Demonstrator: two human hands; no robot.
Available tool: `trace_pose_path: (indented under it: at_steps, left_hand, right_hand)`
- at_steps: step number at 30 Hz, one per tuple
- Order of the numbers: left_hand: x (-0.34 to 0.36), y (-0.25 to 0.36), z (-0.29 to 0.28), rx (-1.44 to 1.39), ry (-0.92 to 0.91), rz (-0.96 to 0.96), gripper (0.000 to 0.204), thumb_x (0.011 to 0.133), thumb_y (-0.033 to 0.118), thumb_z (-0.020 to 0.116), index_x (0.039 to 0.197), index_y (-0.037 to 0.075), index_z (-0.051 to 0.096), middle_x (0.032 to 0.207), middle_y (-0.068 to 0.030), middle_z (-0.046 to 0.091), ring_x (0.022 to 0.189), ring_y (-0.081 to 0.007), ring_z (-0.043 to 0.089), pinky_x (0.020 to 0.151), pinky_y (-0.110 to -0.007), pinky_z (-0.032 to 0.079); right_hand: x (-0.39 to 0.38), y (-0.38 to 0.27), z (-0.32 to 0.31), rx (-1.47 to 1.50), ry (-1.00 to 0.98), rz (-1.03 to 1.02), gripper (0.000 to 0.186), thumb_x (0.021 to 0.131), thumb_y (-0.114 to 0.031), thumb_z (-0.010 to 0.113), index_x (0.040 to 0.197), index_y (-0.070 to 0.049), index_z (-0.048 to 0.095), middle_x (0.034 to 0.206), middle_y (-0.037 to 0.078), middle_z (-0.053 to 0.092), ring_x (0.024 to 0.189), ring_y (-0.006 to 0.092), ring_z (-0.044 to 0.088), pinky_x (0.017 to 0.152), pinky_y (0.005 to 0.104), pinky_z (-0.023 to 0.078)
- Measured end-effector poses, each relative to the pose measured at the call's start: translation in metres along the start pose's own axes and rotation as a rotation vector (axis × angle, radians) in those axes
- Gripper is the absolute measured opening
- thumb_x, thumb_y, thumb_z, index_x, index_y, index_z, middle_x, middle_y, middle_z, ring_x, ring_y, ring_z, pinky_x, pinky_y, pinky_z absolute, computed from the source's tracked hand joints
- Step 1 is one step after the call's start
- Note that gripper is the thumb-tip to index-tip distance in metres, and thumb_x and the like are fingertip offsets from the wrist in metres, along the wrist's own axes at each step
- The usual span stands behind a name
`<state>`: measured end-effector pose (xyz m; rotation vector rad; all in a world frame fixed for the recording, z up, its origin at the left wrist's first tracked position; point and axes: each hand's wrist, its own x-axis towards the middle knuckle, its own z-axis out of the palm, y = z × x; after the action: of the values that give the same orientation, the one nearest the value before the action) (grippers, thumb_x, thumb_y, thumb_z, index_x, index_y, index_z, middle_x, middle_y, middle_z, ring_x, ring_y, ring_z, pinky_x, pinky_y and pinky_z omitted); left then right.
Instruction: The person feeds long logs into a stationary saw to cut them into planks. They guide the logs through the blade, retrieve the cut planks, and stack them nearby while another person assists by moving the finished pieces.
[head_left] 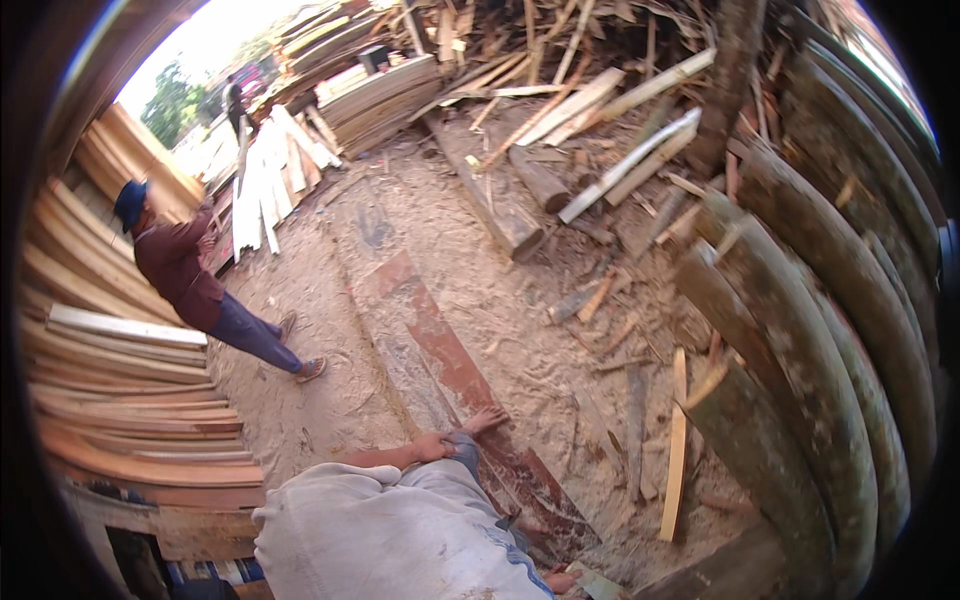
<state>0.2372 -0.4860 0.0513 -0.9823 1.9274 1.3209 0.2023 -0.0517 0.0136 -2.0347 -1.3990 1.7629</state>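
Note:
My left hand (432, 447) rests at the rolled grey trouser leg (462, 456), fingers curled against it, below my pale shirt (370, 520). My bare foot (485, 419) is on a long, dust-streaked reddish plank (440, 345), which lies on sandy ground beside a paler, dusty strip (385, 330). At the bottom edge, what looks like my right hand (560, 580) is mostly cut off, beside a pale flat piece (600, 586); its grip is unclear.
A person in a blue hat and maroon top (180, 260) stands at left by stacked boards (130, 420). Another person (235, 105) is farther back. Bark-covered slabs (800, 350) line the right; loose offcuts (630, 180), logs (540, 180) and a board pile (370, 105) fill the back.

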Motion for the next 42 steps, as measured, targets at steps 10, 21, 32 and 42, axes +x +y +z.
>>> trace_pose_path:
  at_steps: [10,21,32,42]
  left_hand:
    - [0.044,0.054,-0.192,-0.481,0.234,0.180,0.048,0.087,0.030,0.063,0.128,0.008,0.054,0.101,-0.0102,0.067,0.085,-0.0188,0.065,0.077,-0.032,0.050]
    - [0.133,-0.052,-0.234,0.241,0.197,-0.062,0.047,0.080,0.030,0.067,0.118,0.004,0.062,0.087,-0.0134,0.069,0.071,-0.0199,0.067,0.068,-0.032,0.054]
    - [0.223,0.189,-0.115,0.424,-0.532,0.230,0.046,0.089,0.022,0.060,0.130,0.010,0.044,0.082,-0.0034,0.062,0.058,-0.0124,0.056,0.047,-0.026,0.038]
    - [0.110,0.208,0.104,0.816,-0.927,0.437,0.044,0.093,0.026,0.054,0.134,0.011,0.043,0.102,-0.0096,0.065,0.080,-0.0185,0.064,0.066,-0.032,0.049]
  right_hand:
    - [-0.329,-0.133,0.578,-0.710,-1.078,-1.201,0.058,0.088,-0.045,0.054,0.085,0.012,0.065,0.070,0.018,0.064,0.065,0.0302,0.064,0.059,0.0423,0.049]
    - [-0.507,-0.125,0.427,-0.188,-1.590,-1.185,0.034,0.092,-0.019,0.062,0.121,-0.003,0.060,0.109,0.011,0.067,0.086,0.0139,0.063,0.073,0.0271,0.052]
    - [-0.205,0.170,-0.072,-0.778,0.014,-0.263,0.036,0.084,-0.038,0.055,0.108,-0.013,0.066,0.109,0.013,0.066,0.102,0.0326,0.062,0.087,0.0429,0.049]
    - [-0.190,0.293,-0.109,-0.346,0.006,0.053,0.026,0.083,-0.032,0.056,0.089,-0.011,0.069,0.084,0.012,0.069,0.076,0.0277,0.067,0.070,0.0392,0.053]
